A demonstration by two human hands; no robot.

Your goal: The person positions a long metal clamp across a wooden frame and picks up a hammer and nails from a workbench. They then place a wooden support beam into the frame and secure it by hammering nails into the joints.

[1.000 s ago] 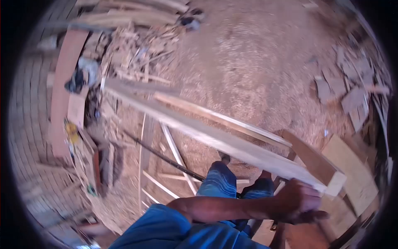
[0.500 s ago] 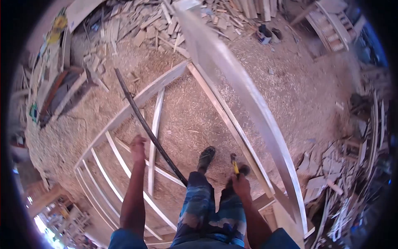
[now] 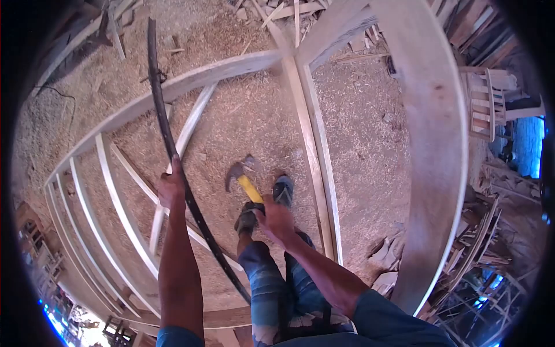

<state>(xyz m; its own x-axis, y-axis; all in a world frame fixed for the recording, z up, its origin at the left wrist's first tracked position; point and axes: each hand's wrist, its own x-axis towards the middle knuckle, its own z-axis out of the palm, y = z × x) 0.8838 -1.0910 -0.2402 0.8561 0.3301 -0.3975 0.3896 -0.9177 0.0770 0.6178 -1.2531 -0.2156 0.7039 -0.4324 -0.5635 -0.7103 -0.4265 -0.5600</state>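
My left hand point(image 3: 172, 188) is closed on a long, dark, slightly curved bar point(image 3: 202, 226), which crosses over the wooden frame point(image 3: 118, 115). My right hand point(image 3: 276, 220) grips a hammer by its yellow handle point(image 3: 249, 188); the dark claw head points up and left, above my shoe. White slats point(image 3: 117, 196) of the frame lie to the left of my left hand. A pair of long upright boards point(image 3: 315, 156) rises to the right of the hammer.
A wide pale board point(image 3: 432, 156) curves down the right side. Scrap wood point(image 3: 471, 243) is piled at the lower right. A small slatted wooden piece point(image 3: 483, 104) stands at the upper right. Wood shavings point(image 3: 243, 115) cover the ground.
My left hand has taken hold of the dark bar. My right hand has moved left with the hammer. The view has shifted, and the wide board looks larger.
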